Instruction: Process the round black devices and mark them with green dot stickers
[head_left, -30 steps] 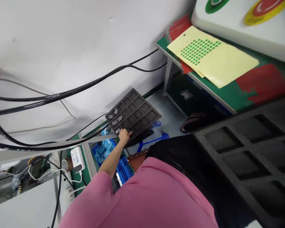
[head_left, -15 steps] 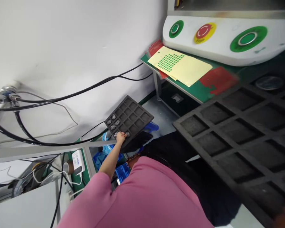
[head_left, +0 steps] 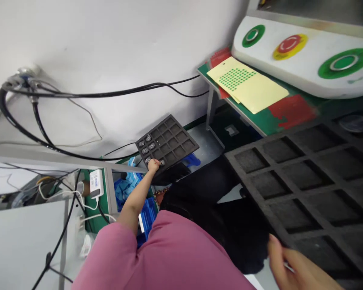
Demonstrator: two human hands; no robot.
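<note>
In the head view, my left arm in a pink sleeve stretches away from me. My left hand (head_left: 153, 164) is closed at the near edge of a black tray (head_left: 175, 139) with square pockets. Several small grey parts (head_left: 145, 150) sit in its left pockets. Close to the camera on the right is a similar black tray (head_left: 260, 171), whose visible pockets look mostly bare. A clear round piece (head_left: 357, 123) lies at its top. My right hand (head_left: 296, 264) is at this tray's lower-left edge, its fingers curled there and partly cut off by the frame.
A white control panel (head_left: 308, 60) with two green buttons and a red stop button stands upper right. A yellow sheet (head_left: 248, 84) with green dots lies before it. Black hoses (head_left: 109, 94) cross the wall. A beaded bracelet (head_left: 161, 192) shows on a wrist whose owner is unclear.
My view has turned, so the panel sits further right. My right hand has come in from the lower right corner along the near tray. My left hand stays at the far tray.
</note>
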